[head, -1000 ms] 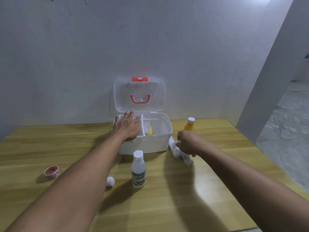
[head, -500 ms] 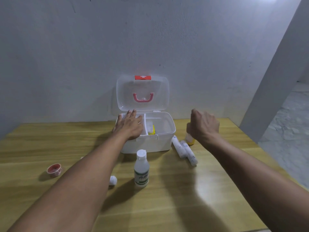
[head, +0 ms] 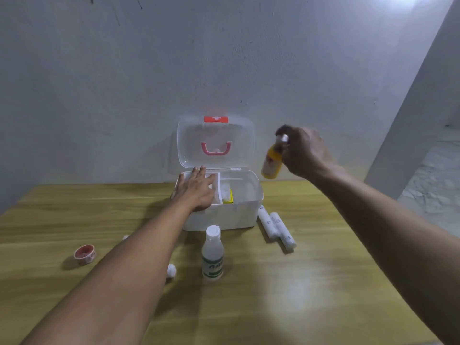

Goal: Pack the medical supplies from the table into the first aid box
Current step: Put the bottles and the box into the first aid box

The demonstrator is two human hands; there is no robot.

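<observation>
The white first aid box (head: 245, 215) stands open at the back of the wooden table, its clear lid (head: 239, 135) upright with a pink handle. My left hand (head: 196, 191) lies flat on the box's left rim and inner tray. My right hand (head: 305, 155) holds a yellow bottle (head: 271, 161) by its top, lifted in the air to the right of the box. On the table lie two white wrapped rolls (head: 275, 226), a clear bottle with a white cap (head: 212, 253), a small white roll (head: 171, 270) and a red tape roll (head: 84, 254). Something yellow and something white sit inside the box.
A grey wall rises right behind the box. The table's right edge (head: 368, 235) runs diagonally, with a concrete floor beyond it. My left forearm partly hides another small white item (head: 125, 237).
My right hand closed on the yellow bottle beside the box and lifted it off the table. The left hand stayed on the box.
</observation>
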